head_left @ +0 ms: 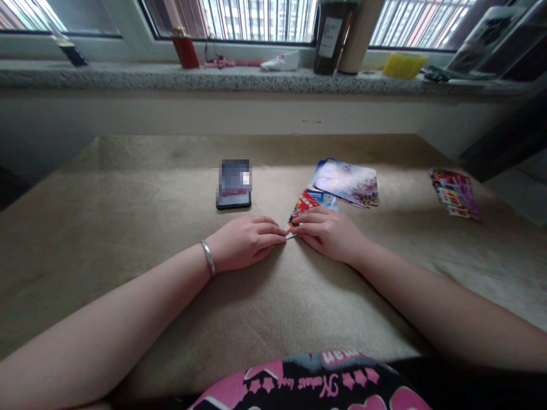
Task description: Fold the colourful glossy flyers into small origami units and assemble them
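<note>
A colourful printed paper, red and blue with a QR code, lies on the table between my hands. Its near corner looks folded, with a narrow white and orange edge showing. My left hand, a silver bracelet at its wrist, pinches the tip of this corner with fingers held together. From the other side, the fingers of my right hand press on the paper beside the fold and cover part of it. Just beyond my right hand is a loose stack of printed cards, overlapping the paper's far edge or lying against it; I cannot tell which.
A phone with a blurred screen lies beyond my left hand. Several red and pink printed papers are fanned near the table's right edge. The windowsill behind holds a red container, a dark bottle and a yellow sponge-like block.
</note>
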Tool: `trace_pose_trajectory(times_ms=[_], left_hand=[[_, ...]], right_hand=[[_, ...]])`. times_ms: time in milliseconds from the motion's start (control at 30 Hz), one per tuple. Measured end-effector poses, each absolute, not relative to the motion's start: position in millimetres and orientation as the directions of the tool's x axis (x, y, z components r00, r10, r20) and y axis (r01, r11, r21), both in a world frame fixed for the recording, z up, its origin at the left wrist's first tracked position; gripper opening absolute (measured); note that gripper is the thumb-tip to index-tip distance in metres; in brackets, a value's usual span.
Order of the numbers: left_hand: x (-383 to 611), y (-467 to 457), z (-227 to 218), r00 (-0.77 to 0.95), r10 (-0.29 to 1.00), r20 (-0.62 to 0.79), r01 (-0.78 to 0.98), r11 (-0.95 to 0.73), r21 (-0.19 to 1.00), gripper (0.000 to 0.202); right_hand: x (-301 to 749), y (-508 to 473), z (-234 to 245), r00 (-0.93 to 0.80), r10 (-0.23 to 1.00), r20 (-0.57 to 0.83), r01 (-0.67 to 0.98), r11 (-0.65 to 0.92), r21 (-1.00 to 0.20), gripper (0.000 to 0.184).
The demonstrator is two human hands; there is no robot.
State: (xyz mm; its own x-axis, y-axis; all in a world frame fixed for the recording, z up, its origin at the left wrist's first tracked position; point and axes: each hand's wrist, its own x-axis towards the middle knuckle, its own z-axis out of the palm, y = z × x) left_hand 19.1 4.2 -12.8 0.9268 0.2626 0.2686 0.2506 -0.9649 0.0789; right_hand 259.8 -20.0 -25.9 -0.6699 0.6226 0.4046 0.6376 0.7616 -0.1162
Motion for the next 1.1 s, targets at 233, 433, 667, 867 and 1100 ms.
trace_pose_trajectory(times_ms=[233, 433, 667, 867, 1100], left_hand=[[21.2, 2.3, -11.0, 0.933, 0.234, 0.274, 0.24, -0.971, 0.012, 0.026], [21.0, 2.1, -12.2, 0.925, 0.262, 0.276, 0.259, -0.965, 0.046, 0.026], [22.1, 3.5, -14.3, 0.926, 0.257, 0.276, 0.248, -0.966, 0.068, 0.026], [23.0, 2.4, -13.2, 0.922, 0.278, 0.269, 0.27, -0.961, 0.067, 0.025], [23.6, 2.0, -12.6, 0.931, 0.259, 0.256, 0.259, -0.965, 0.035, 0.024]], right_hand=[[257.8, -16.3, -23.3, -0.663, 0.638, 0.391, 0.63, 0.758, -0.169, 0.02], [255.3, -13.3, -23.2, -0.552, 0.748, 0.367, 0.713, 0.652, -0.257, 0.013], [252.7, -8.0, -30.5, -0.446, 0.828, 0.339, 0.791, 0.542, -0.284, 0.014], [252.7, -6.1, -33.5, -0.451, 0.819, 0.354, 0.798, 0.548, -0.251, 0.015], [251.2, -6.7, -32.6, -0.452, 0.82, 0.35, 0.805, 0.544, -0.237, 0.017]])
